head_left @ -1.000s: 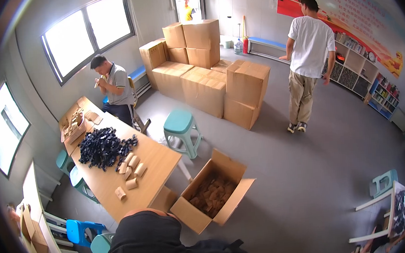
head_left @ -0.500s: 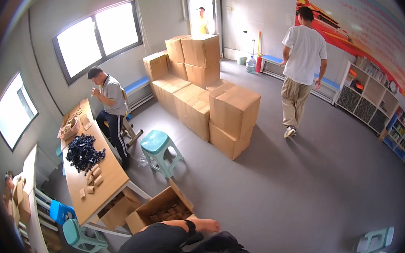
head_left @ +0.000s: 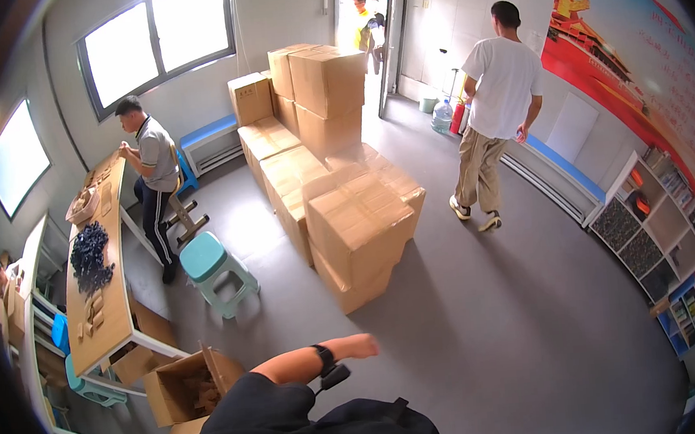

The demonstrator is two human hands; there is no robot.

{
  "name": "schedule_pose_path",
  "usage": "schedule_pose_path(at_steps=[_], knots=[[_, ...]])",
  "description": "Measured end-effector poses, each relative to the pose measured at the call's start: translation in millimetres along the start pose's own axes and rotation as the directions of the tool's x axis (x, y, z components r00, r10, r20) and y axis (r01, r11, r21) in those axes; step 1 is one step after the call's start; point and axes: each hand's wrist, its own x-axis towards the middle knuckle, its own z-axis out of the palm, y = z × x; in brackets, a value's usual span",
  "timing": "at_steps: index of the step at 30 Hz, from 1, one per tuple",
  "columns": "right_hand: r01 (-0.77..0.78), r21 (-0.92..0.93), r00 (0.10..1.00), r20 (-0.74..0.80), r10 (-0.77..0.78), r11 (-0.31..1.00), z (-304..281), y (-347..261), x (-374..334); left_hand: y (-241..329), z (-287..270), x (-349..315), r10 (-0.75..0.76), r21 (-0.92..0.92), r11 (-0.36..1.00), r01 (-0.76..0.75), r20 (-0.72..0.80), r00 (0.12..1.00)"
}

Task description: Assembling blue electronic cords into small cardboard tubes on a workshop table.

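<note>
My left hand [head_left: 359,346] reaches out over the grey floor at the end of my bent forearm, a black strap with a small dark device on its wrist. Its back faces up and the fingers are hidden beneath, so whether it holds anything does not show. It touches no visible surface. My right hand is out of the picture. Close to my left elbow stands an open cardboard box [head_left: 167,388] with small brown pieces [head_left: 205,394] inside. Ahead rises a stack of large taped cartons [head_left: 361,208].
A wooden table [head_left: 110,335] on the left bears dark blue pieces [head_left: 92,257], brown pieces and a pink basket [head_left: 83,207]. A person [head_left: 155,155] sits there; another [head_left: 500,82] walks by the wall bench [head_left: 564,163]. A green stool [head_left: 220,272] and shelves [head_left: 650,218] stand about.
My view has shifted, bringing the table and open box further left. My left forearm now shows more, stretched forward. The walking person has taken a step, and the doorway person shows more fully.
</note>
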Motion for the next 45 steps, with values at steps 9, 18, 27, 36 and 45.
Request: schedule_pose_path(at_steps=[9,18,27,36,45], knots=[[-0.235,-0.038,0.97,0.06,0.236,0.971,-117.9,-85.7,276.4,30.8,-213.7,349.1,-0.276,-0.319,0.905,0.281,0.06,0.959],[-0.019,-0.388,0.996,0.069,0.05,0.922,-224.4,-334.0,649.8,-106.3,-305.7,435.1,-0.543,-0.445,0.748,0.492,0.016,0.84],[0.375,-0.341,0.926,0.169,-0.336,0.862,-166.1,-707.0,979.6,-296.5,-396.1,503.6,-0.838,-0.771,0.309,0.556,0.055,0.542],[-0.076,-0.196,0.946,0.296,0.133,0.978,-155.2,-757.0,1172.5,-448.3,-680.7,731.7,-0.636,-0.479,0.72,0.502,-0.166,0.754],[0.032,-0.438,0.959,0.267,0.096,0.898,-76.9,-930.0,1463.2,-647.2,-864.4,824.1,-0.695,-0.546,0.672,0.5,-0.231,0.681]])
